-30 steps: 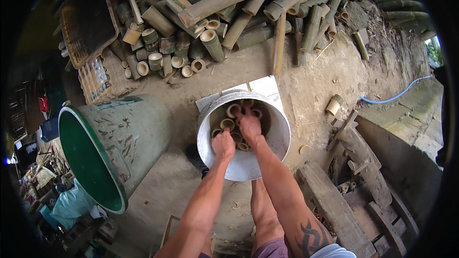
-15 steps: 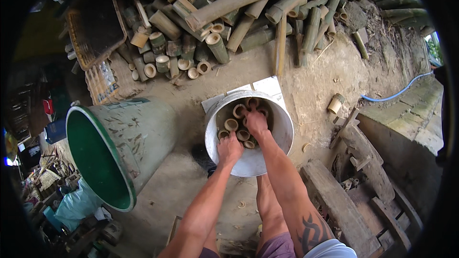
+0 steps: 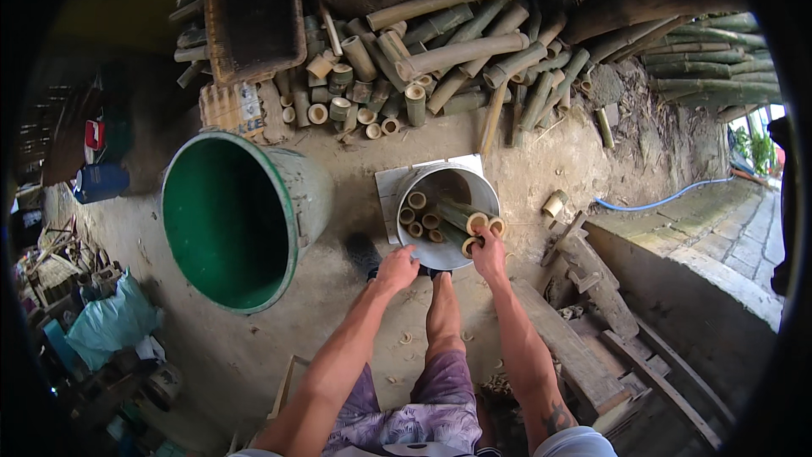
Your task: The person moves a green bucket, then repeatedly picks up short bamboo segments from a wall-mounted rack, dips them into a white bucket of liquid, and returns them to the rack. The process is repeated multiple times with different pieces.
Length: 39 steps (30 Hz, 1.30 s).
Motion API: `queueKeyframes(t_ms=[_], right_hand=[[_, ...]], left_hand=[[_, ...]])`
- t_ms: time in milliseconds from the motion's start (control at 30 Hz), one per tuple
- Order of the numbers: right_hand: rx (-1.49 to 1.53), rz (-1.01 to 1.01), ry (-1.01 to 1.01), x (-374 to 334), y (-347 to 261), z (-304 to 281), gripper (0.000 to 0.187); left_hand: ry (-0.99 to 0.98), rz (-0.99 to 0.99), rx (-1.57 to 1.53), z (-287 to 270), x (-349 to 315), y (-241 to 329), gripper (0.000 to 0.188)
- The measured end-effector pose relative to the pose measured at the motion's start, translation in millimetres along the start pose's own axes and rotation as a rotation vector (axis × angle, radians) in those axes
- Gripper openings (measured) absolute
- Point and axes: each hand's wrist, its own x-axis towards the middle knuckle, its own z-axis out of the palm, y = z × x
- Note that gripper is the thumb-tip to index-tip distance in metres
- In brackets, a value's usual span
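Note:
A round pale metal pot (image 3: 484, 192) stands in front of my legs with several cut bamboo tubes (image 3: 430, 221) upright inside it. My right hand (image 3: 489, 256) is closed on a small bunch of bamboo tubes (image 3: 458, 215) at the pot's near right side. Their pale open ends tilt up toward me over the rim, while their lower parts stay inside. My left hand (image 3: 396, 269) is at the near left rim, fingers bent against it. No tube shows in that hand.
A large bin with a green inside (image 3: 222, 224) lies on its side at left. Cut bamboo (image 3: 440, 42) is heaped beyond the pot. White tiles (image 3: 388, 183) lie under the pot. To the right are a wooden bench (image 3: 571, 343), a loose bamboo piece (image 3: 555, 202) and a blue hose (image 3: 655, 208).
My right hand has come out of the pot toward me, tilting a few tubes over the near rim. My left hand has moved from the tubes to the rim. The view has shifted.

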Motion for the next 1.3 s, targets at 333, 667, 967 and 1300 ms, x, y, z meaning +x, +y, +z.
queueKeyframes(t_ms=[333, 667, 967, 1300], right_hand=[[-0.249, -0.041, -0.142, -25.9, -10.4, 18.5, 0.039], [-0.486, -0.315, -0.401, -10.5, -20.4, 10.4, 0.034], [-0.47, -0.412, -0.447, -10.9, -19.9, 4.5, 0.032], [-0.498, -0.538, -0.49, -3.5, -6.2, -10.7, 0.031]], left_hand=[[0.07, -0.184, 0.077, -49.7, -23.6, -66.0, 0.042], [0.086, -0.35, -0.024, -43.7, -45.1, -55.2, 0.044], [0.241, -0.26, -0.204, 8.5, -37.3, -14.7, 0.042], [0.482, -0.365, -1.219, -20.5, -31.5, -32.6, 0.05]])
